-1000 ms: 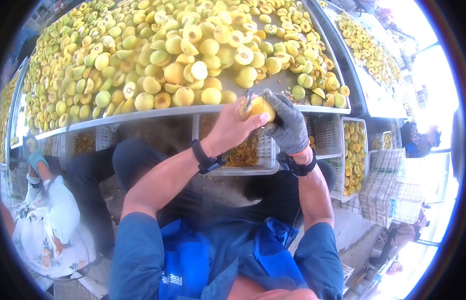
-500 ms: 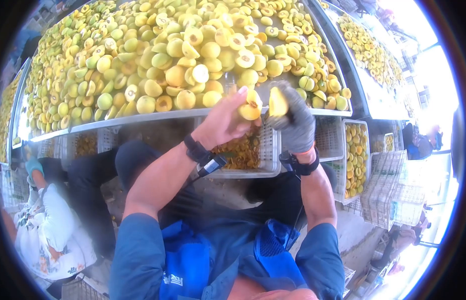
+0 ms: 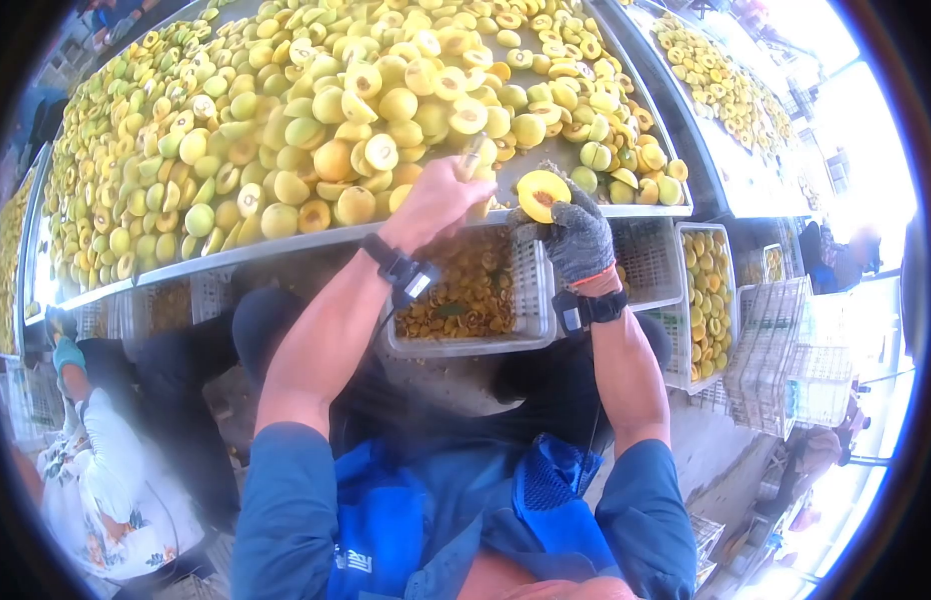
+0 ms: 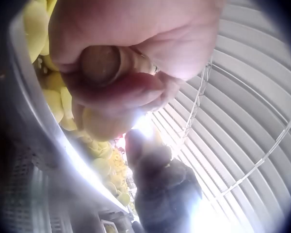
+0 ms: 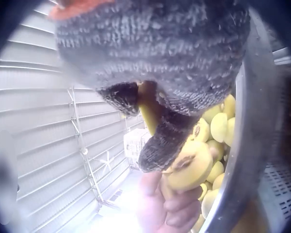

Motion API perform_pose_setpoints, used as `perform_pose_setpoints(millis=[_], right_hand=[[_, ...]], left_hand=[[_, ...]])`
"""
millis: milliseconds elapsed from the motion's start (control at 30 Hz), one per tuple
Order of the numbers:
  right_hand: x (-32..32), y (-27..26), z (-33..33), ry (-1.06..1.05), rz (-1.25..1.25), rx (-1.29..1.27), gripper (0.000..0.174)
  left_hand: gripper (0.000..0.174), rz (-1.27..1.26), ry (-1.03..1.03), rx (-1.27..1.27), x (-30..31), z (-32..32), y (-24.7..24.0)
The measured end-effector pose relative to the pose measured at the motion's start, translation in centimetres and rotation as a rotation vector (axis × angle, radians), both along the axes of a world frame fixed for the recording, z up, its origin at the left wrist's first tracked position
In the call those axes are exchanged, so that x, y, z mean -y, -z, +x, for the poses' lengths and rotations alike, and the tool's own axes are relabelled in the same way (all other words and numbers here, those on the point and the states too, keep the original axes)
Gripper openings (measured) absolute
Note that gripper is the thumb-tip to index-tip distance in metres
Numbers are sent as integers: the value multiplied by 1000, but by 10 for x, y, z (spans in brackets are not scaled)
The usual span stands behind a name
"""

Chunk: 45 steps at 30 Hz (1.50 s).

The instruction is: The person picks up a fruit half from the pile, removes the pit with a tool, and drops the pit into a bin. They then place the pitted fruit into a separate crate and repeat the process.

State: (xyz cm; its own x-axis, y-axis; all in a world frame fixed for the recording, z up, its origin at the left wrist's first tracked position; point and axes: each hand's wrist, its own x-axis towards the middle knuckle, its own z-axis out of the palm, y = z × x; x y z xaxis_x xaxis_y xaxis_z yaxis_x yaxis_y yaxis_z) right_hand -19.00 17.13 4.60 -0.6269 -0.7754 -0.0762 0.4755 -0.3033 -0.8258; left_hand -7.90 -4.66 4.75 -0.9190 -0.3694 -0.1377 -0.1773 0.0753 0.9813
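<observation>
My bare left hand [image 3: 436,205] is over the table's near rim, gripping a tool whose round wooden handle [image 4: 101,65] shows in the left wrist view. The same hand also holds a yellow peach half [image 5: 189,167], seen cut face out in the right wrist view. To its right, my right hand [image 3: 583,245], in a grey knit glove, pinches another peach half [image 3: 542,192] between thumb and fingers. That half's cut face is turned up, with a reddish-brown centre. The tool's working end is blurred.
A metal-rimmed table [image 3: 201,255] is heaped with peach halves. Below the hands stands a white crate [image 3: 466,347] of brown-yellow scraps. Another crate [image 3: 729,290] to the right holds fruit, beside stacked crates [image 3: 761,365]. A person [image 3: 116,480] sits at the left.
Both hands were together on one peach; its halves have come apart. My left hand has drawn left with one half and the tool, while the right has turned its half cut face up.
</observation>
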Motion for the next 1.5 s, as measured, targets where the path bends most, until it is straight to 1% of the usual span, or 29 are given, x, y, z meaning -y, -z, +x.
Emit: perform_pose_setpoints(millis=[33,67,133,167,233,267,333,367,400,533,633,733,833,933,1033,1067,1133,1233,1333,1433,1500], right_hand=[[0,0,2,11,1,18,58],[1,-2,4,27,22,15,58],[0,-7,9,64,67,10,57],[-3,-6,8,86,123,-50,57],[-7,-1,6,130,231,-165,56],[-7,1,5,161,231,-260,57],[-3,5,5,223,229,-448,57],[-3,6,5,239,250,-483,56],[-3,7,6,252,273,-518,55],[-2,5,13,302,376,-681,51],[0,2,20,307,424,-796,51],[4,2,24,423,451,-936,48],[4,2,29,425,388,-851,48],[4,1,33,448,467,-938,48],[5,-3,39,471,493,-1008,48],[5,-2,41,477,492,-1025,48],[4,1,42,489,490,-1061,49],[5,1,45,506,507,-1089,50],[6,-1,45,509,482,-1119,51],[-1,-8,31,344,537,-1134,50],[-2,-12,27,288,517,-1070,49]], left_hand=[[35,-179,-28,-28,1,-4,5],[36,-326,-107,-55,3,-6,10],[39,-615,-261,-107,3,-6,4],[39,-445,-195,-81,0,-6,1],[40,-111,-61,-24,-14,10,-32],[37,-25,-18,-49,-24,15,-35],[34,139,55,24,-39,24,-38],[33,220,91,60,-45,28,-38],[31,258,98,40,-54,31,-36],[27,195,169,-18,-70,37,-23],[27,116,118,-25,-77,38,-18],[28,104,102,-43,-78,37,-15],[27,184,98,-24,-81,37,-21],[27,147,67,-62,-87,37,-19],[29,135,45,-67,-93,36,-12],[29,174,54,-45,-94,37,-12],[31,253,72,-3,-96,41,-28],[32,381,69,9,-98,41,-30],[29,504,86,31,-98,40,-28],[32,484,101,45,-95,40,-25],[32,464,111,71,-93,42,-26]])
